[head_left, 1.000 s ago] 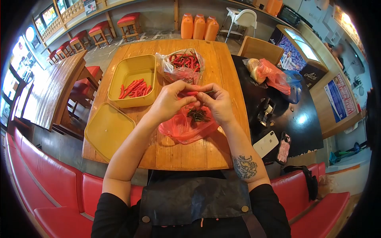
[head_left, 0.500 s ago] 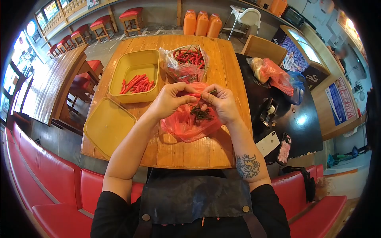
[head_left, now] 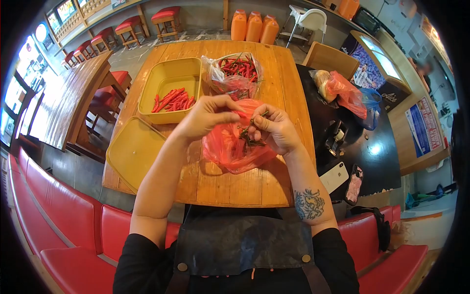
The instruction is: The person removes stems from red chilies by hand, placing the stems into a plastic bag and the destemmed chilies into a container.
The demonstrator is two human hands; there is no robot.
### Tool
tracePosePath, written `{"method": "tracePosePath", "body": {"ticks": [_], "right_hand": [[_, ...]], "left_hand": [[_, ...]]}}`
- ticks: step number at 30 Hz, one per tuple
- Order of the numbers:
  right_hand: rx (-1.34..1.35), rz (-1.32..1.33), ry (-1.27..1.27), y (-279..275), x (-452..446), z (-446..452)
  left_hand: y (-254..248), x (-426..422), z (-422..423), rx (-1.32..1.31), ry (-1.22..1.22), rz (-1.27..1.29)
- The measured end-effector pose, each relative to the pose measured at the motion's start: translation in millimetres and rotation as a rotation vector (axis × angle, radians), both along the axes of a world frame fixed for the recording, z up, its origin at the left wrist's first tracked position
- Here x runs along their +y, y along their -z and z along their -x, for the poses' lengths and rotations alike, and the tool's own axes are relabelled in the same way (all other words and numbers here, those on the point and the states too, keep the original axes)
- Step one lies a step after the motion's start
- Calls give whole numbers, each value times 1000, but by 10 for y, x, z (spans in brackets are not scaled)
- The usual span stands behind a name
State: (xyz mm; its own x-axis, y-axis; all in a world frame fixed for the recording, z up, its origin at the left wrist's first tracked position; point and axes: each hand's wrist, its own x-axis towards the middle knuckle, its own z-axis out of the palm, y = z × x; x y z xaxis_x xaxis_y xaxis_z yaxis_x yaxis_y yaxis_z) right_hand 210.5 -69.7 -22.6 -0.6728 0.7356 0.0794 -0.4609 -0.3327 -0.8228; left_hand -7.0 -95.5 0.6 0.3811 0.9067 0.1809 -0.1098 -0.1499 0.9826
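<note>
My left hand (head_left: pixel 210 116) is over the near side of the table, its fingers curled and the chili hidden or not distinguishable against the red bag. My right hand (head_left: pixel 275 128) pinches a green chili stem (head_left: pixel 263 114) between thumb and fingers. Beneath both hands lies a thin red plastic bag (head_left: pixel 230 154) with several dark green stems (head_left: pixel 250 142) on it. Beyond them, a clear plastic bag (head_left: pixel 215 73) holds many red chilies with stems (head_left: pixel 242 67). Stemless red chilies (head_left: pixel 175 100) lie in a yellow container (head_left: pixel 147 88) to the left.
A yellow lid (head_left: pixel 129 154) lies at the wooden table's left edge. On the black table (head_left: pixel 364 164) at right are bagged items (head_left: pixel 342 93), a white phone (head_left: pixel 334 177) and a pink-patterned case (head_left: pixel 354 183). A red bench (head_left: pixel 73 252) runs along my side.
My hands have parted slightly. The red chili seen between them earlier is no longer visible there, and a green stem stays in my right fingers. The view has shifted slightly.
</note>
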Motion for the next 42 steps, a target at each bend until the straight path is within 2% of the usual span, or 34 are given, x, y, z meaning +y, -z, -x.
{"method": "tracePosePath", "body": {"ticks": [3, 4, 6, 7, 9, 10, 12, 14, 16, 17, 19, 21, 23, 27, 29, 30, 33, 37, 40, 42], "right_hand": [[10, -75, 33, 54, 60, -31], [13, -76, 33, 44, 54, -14], [-283, -284, 238, 32, 30, 26], [-282, -284, 238, 45, 29, 30], [-573, -478, 299, 78, 31, 53], [-572, -478, 295, 89, 26, 66], [-659, -828, 450, 97, 8, 82], [-691, -833, 438, 82, -6, 77], [-722, -839, 434, 69, -10, 76], [-724, -842, 426, 77, -9, 83], [-730, -847, 420, 86, -11, 78], [-740, -843, 400, 92, -19, 89], [-745, -860, 389, 102, -24, 95], [-726, -863, 364, 107, -30, 96], [-716, -870, 363, 118, -17, 99], [-705, -873, 357, 129, -11, 96], [-705, -924, 380, 154, 5, 96], [-704, -894, 367, 129, -8, 98], [-710, -882, 357, 119, -20, 97], [-702, -905, 368, 131, -10, 101]], "left_hand": [[-118, 25, 271, 109, -230, -132], [-101, 65, 417, 111, -230, -133], [-11, 153, 725, 568, -568, -333], [3, 161, 819, 569, -568, -333], [20, 155, 959, 788, -719, -286], [27, 147, 995, 812, -734, -273], [44, 124, 1018, 868, -765, -317], [40, 129, 989, 920, -792, -365], [-13, 169, 885, 836, -842, -483], [-33, 215, 807, 835, -838, -488], [-201, 269, 439, 597, -743, -397], [-262, 412, 161, 576, -602, -506], [-206, 660, -38, 731, -549, -682], [101, 1174, -185, 900, -557, -681], [136, 1241, -228, 1226, -544, -445], [82, 1234, -249, 1258, -545, -394], [2, 1160, -253, 1370, -420, -475], [59, 1104, -237, 1412, -519, -462], [119, 1126, -192, 1354, -511, -460], [142, 1131, -162, 1212, -619, -386]]}}
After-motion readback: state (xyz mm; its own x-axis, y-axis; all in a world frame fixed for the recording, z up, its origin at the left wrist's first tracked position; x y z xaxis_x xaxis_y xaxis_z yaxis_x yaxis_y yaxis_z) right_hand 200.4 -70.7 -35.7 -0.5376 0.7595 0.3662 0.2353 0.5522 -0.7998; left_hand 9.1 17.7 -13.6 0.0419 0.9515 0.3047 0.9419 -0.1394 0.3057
